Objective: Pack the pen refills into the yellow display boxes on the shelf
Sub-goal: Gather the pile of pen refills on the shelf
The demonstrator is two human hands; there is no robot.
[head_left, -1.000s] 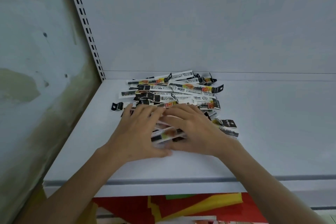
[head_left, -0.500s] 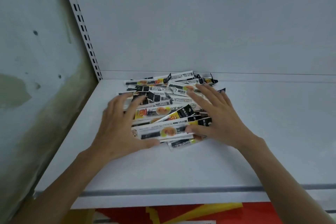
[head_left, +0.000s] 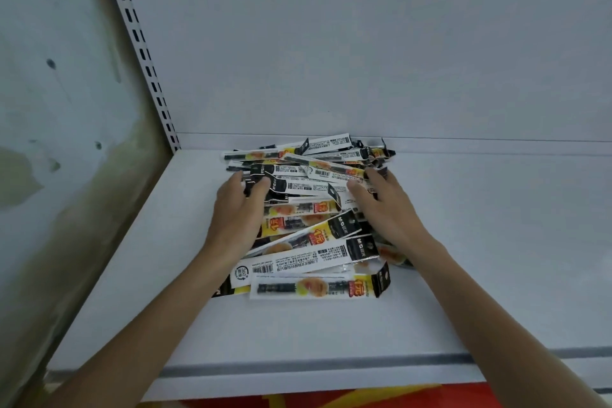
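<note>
The white shelf (head_left: 463, 275) carries everything, and no yellow display box shows anywhere on it. Only a red and yellow surface (head_left: 364, 397) peeks out under its front edge, too cut off to identify. The pen refills (head_left: 308, 209) lie in one loose heap towards the back left corner. The far packets touch the back edge and the near ones spill towards the middle, well short of the front edge.

The left hand (head_left: 236, 212) clasps the heap's left side, with its fingers (head_left: 236, 177) curled over the packet ends and the thumb lying on top. The right hand (head_left: 390, 212) mirrors it on the right side, its fingers bent round the packet ends there and the thumb resting on the top layer. Both hands grasp the heap rather than rest flat on it.

The step looks like squaring the heap into a bundle. To do it well, the packets should be turned parallel first — many lie crossed or fanned, and squeezing them now would crease the card headers. Gentle inward pressure with the palms low against the shelf should stop the slippery sleeves from sliding out underneath.

The front packet (head_left: 314, 286) lies apart from both hands, nearest the front edge, and probably needs its own pass — as do the strays along the back edge.
</note>
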